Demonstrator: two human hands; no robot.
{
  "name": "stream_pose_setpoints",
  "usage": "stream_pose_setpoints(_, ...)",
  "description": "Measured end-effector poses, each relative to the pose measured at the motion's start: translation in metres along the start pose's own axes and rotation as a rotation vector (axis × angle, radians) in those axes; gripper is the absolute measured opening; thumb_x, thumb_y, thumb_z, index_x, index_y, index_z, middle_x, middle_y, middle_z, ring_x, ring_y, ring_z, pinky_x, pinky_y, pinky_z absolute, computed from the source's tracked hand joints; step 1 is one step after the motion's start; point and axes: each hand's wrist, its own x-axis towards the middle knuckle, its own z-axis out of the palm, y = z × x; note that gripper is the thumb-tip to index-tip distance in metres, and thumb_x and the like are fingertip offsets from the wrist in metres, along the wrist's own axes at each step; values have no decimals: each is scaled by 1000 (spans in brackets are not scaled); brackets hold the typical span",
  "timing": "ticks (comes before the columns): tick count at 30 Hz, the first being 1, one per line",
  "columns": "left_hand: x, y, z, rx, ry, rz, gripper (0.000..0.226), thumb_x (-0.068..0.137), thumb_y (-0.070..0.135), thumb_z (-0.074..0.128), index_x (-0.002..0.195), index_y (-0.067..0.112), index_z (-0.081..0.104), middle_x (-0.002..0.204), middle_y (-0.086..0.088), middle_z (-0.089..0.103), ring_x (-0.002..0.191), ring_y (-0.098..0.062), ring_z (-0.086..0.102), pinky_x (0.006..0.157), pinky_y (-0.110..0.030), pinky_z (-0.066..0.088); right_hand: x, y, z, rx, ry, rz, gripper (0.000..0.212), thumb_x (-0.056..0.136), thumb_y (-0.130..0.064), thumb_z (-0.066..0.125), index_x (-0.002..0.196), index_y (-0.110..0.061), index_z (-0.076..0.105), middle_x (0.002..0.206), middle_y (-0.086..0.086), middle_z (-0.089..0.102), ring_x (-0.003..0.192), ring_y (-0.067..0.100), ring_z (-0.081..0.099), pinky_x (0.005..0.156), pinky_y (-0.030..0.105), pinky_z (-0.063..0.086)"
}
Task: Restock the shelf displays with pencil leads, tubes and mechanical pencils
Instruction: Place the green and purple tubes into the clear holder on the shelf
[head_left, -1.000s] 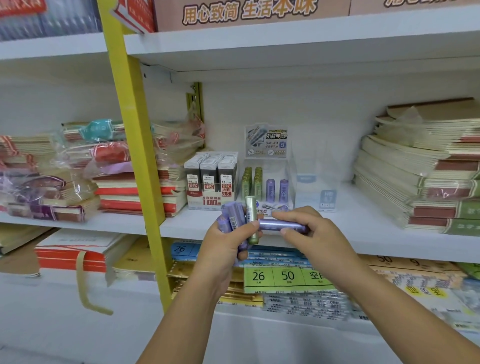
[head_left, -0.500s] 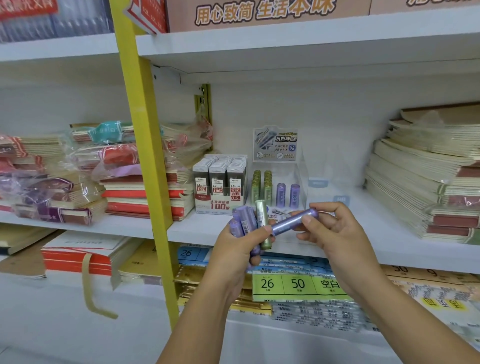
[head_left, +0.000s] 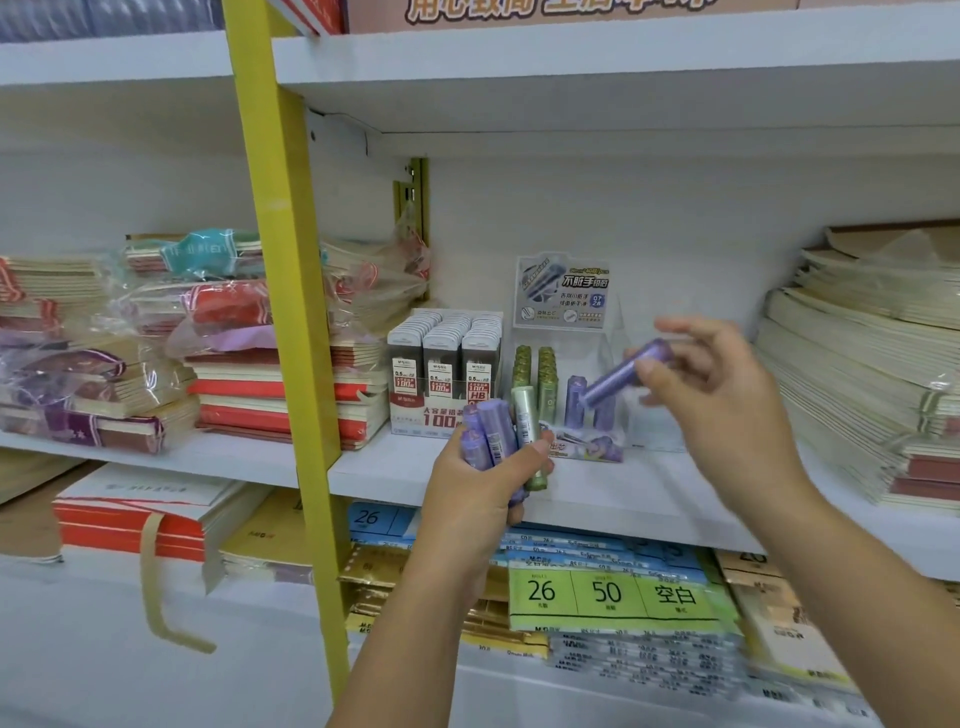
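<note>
Left grip (head_left: 478, 483) curls round a bundle of lead tubes (head_left: 491, 431), several purple and one green, held upright just in front of the shelf (head_left: 623, 488) edge. Behind it, the clear display (head_left: 563, 291) holds green tubes on its left side and a purple row (head_left: 575, 402) on its right. Right grip (head_left: 722, 395) pinches a single purple tube (head_left: 623, 371) between thumb and fingers. Over the last second this tube has left the bundle and risen rightward. It now tilts, lower end toward the purple row. Judged step: insertion into that row.
</note>
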Motion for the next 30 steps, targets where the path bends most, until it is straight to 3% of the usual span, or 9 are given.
stream_pose_setpoints(4, 10, 6, -5, 9, 19, 37, 55, 65, 39, 82, 110, 12, 66, 92, -24, 71, 50, -7, 44, 47, -18, 40, 57, -8, 6, -296, -123, -93, 26, 86, -14, 70, 89, -35, 55, 96, -5, 68, 89, 19, 68, 82, 31, 54)
stream_pose_setpoints(7, 19, 6, -8, 18, 32, 35, 42, 72, 33, 85, 106, 17, 65, 92, -28, 68, 55, -11, 46, 49, -20, 41, 84, -5, 16, -592, -264, -118, 26, 82, -18, 75, 84, -35, 55, 88, -11, 65, 77, 11, 66, 69, 18, 49)
stream_pose_setpoints(9, 23, 4, -10, 25, 44, 34, 37, 75, 31, 85, 104, 20, 65, 97, -29, 67, 54, -11, 46, 49, -20, 41, 95, 0, 21, -618, -394, -67, 26, 81, -14, 76, 88, -32, 59, 86, -6, 65, 69, 12, 66, 61, 12, 48)
stream_pose_setpoints(12, 26, 3, -13, 32, 52, 38, 39, 73, 35, 85, 103, 21, 66, 97, -25, 70, 55, -10, 47, 50, -20, 42, 104, 6, 25, -660, -529, -15, 22, 78, -11, 78, 91, -23, 65, 83, 0, 68, 65, 11, 68, 65, 20, 54)
stream_pose_setpoints(14, 26, 4, -13, 31, 51, 39, 44, 67, 40, 85, 103, 22, 68, 96, -20, 73, 56, -10, 49, 50, -19, 42, 109, 9, 27, -716, -590, -8, 20, 76, -13, 81, 88, -20, 66, 80, 0, 71, 61, 4, 66, 61, 15, 52)
stream_pose_setpoints(19, 27, 4, -13, 7, 57, 14, 31, 77, 29, 85, 101, 23, 68, 87, -10, 74, 68, -16, 55, 51, -18, 46, 115, 11, 26, -857, -612, -42, 21, 73, -21, 83, 82, -23, 65, 76, -8, 69, 60, -4, 62, 65, 17, 49)
stream_pose_setpoints(22, 26, 4, -11, 7, 56, 8, 30, 78, 28, 85, 102, 24, 68, 90, -11, 75, 71, -18, 59, 53, -20, 49, 115, 13, 26, -859, -622, -36, 20, 74, -22, 83, 83, -24, 66, 77, -9, 68, 60, -6, 60, 59, 8, 45)
stream_pose_setpoints(30, 24, 7, -12, 23, 41, 10, 28, 79, 28, 84, 101, 23, 68, 85, -6, 76, 68, -14, 63, 55, -20, 51, 118, 10, 30, -850, -701, 30, 5, 91, -23, 66, 88, -21, 70, 76, -12, 72, 67, -5, 66, 54, 3, 44)
